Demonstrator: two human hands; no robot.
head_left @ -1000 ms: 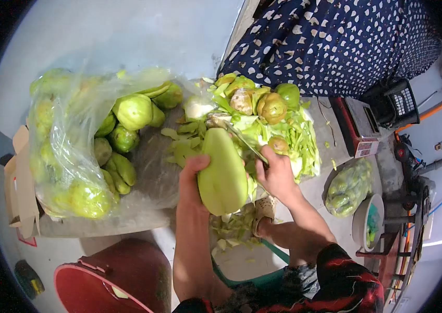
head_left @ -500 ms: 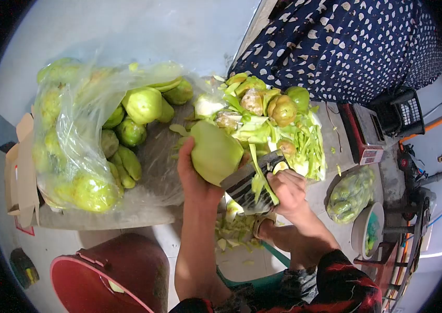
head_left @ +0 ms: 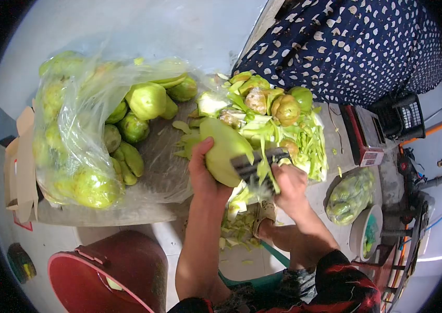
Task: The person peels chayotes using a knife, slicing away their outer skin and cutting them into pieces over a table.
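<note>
A large pale green fruit point(head_left: 223, 151) is in my left hand point(head_left: 204, 169), which grips its lower left side. My right hand point(head_left: 290, 183) is closed on a dark, wide-bladed knife point(head_left: 247, 169), blurred by motion, with its blade against the fruit's right side. A strip of green peel point(head_left: 265, 161) hangs over the blade. Behind both hands lies a heap of green peelings point(head_left: 309, 148) with several whole fruits on it. To the left, a clear plastic bag point(head_left: 67, 135) holds several green fruits, and more point(head_left: 145, 101) lie at its opening.
A red bucket point(head_left: 127, 266) stands at the lower left beside a cardboard box point(head_left: 25, 161). At right are a red scale point(head_left: 359, 135), a black basket point(head_left: 408, 115), a bag of green produce point(head_left: 351, 195) and a white tub point(head_left: 360, 235). Dark patterned fabric point(head_left: 335, 47) hangs behind.
The blade has swung from the fruit's far end to its right side, and a peel strip now lies over it. The fruit has turned in my left hand. The camera view has shifted slightly.
</note>
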